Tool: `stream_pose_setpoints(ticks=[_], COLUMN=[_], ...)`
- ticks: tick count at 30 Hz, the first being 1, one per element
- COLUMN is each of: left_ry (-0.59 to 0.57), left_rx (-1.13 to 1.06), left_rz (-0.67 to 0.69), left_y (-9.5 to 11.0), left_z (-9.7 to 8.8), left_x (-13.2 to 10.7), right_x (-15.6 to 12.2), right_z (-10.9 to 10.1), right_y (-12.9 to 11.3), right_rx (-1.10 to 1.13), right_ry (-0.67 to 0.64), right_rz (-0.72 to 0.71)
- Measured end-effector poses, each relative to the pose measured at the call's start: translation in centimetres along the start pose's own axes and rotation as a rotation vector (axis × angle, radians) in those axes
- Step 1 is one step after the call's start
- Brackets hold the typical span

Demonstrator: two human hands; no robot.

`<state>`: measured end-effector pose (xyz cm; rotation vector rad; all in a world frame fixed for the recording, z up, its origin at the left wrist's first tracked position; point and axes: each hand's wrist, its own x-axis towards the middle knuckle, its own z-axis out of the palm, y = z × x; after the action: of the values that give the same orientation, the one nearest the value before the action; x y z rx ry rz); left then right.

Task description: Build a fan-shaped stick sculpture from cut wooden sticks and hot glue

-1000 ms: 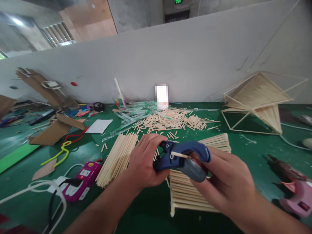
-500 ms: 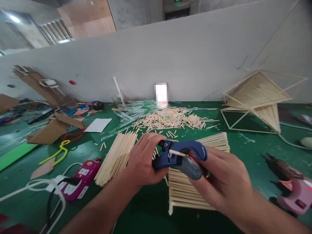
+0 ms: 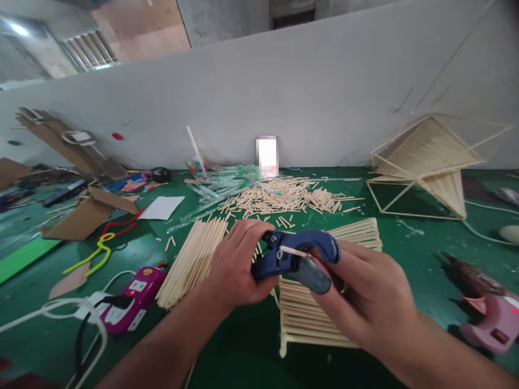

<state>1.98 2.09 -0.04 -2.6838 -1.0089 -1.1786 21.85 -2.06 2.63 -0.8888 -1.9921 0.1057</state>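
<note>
My left hand (image 3: pixel 237 265) is closed round the handles of a blue cutter (image 3: pixel 298 256), held above the green table. My right hand (image 3: pixel 365 292) pinches a thin wooden stick (image 3: pixel 294 251) whose end lies in the cutter's jaw. Right beneath both hands sits a flat panel of glued sticks (image 3: pixel 312 313). A bundle of long sticks (image 3: pixel 194 259) lies just left of my left hand.
A heap of short cut sticks (image 3: pixel 284 197) lies behind the hands. A stick-frame model (image 3: pixel 430 167) stands at back right. A pink glue gun (image 3: pixel 490 321) rests at right. A magenta power strip (image 3: pixel 135 297) with cables sits at left, beyond it cardboard pieces (image 3: pixel 87 216).
Both hands with the cutter and stick have drifted slightly up and left in the picture; their grips are the same.
</note>
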Motion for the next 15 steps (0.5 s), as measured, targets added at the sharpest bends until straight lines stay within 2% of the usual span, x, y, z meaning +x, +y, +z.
stream_pose_setpoints(ticks=[15], left_ry=[-0.024], left_rx=[0.017], left_rz=[-0.039], left_y=[-0.09], left_z=[0.19], left_x=[-0.24], right_x=[0.10], right_z=[0.20], right_y=[-0.06], right_rx=[0.007], right_ry=[0.010], right_rz=[0.037])
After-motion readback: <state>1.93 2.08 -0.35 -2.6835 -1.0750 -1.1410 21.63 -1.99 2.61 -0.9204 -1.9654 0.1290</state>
